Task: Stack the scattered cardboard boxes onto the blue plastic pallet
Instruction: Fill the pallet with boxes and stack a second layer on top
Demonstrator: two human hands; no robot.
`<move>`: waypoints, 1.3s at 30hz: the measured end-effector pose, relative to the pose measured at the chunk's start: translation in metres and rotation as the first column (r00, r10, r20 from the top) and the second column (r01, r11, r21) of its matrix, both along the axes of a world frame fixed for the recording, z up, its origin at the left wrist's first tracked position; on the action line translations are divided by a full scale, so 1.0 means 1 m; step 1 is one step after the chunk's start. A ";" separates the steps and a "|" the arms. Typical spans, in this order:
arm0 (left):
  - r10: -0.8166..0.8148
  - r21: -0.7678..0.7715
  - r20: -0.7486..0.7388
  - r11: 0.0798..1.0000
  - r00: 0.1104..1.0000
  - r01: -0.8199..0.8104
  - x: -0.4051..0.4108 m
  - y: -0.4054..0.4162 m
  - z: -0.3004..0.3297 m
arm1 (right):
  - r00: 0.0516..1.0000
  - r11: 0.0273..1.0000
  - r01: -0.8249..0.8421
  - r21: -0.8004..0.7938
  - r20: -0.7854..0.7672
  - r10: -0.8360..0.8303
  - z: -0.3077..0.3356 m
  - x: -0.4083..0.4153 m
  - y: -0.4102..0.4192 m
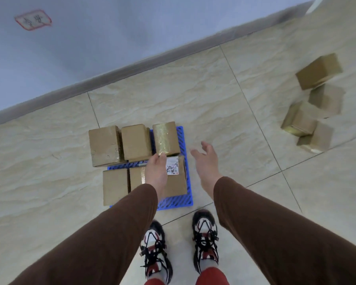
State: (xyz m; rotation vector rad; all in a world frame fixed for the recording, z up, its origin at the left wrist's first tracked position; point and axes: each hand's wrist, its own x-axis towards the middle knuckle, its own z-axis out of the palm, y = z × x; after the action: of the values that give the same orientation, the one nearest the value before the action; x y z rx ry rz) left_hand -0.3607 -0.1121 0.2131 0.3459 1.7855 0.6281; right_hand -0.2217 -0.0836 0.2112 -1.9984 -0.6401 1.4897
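The tiled floor [193, 95] runs up to a pale blue wall [90, 38], and against that open stretch the blue pallet [179, 202] lies just in front of the person's shoes [205, 235], close enough to load without stepping. Five boxes sit on it in two rows, packed side to side so the layer stays flat for the next one: three at the back, with the taped box [165, 138] at the right end, and two at the front, the labelled box [177, 182] on the right and a plain box [115, 186] on the left, which overhangs the pallet's edge a little. Well apart to the right, four loose boxes [314, 99] lie tumbled against each other on the floor, still to be carried over. The left hand [156, 171] reaches over the labelled box with its fingertips on the near edge of the taped box, fingers fairly straight, seemingly nudging it square rather than gripping. The right hand [206, 159] hangs open and empty beside the pallet, palm turned inward
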 end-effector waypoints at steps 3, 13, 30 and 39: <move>-0.114 0.039 -0.006 0.993 0.993 0.114 0.040 0.011 0.027 | 0.994 0.995 0.095 0.008 0.044 -0.096 0.029 0.055 -0.009; -0.312 0.108 -0.017 0.944 0.950 0.312 0.234 0.023 0.062 | 0.952 0.955 0.295 0.019 0.080 -0.295 0.051 0.261 -0.039; -0.420 0.079 -0.025 0.904 0.907 0.420 0.482 0.057 0.062 | 0.938 0.940 0.341 -0.023 0.068 -0.339 0.045 0.507 0.004; -0.443 -0.018 -0.058 0.896 0.894 0.443 0.499 0.139 0.005 | 0.962 0.969 0.235 -0.080 0.160 -0.220 -0.003 0.558 0.099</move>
State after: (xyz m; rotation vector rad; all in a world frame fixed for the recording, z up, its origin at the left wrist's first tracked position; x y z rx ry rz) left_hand 0.1379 0.0266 0.2176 0.7521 1.6847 0.2888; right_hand 0.3367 0.0151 0.2082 -2.1922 -0.3853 1.2647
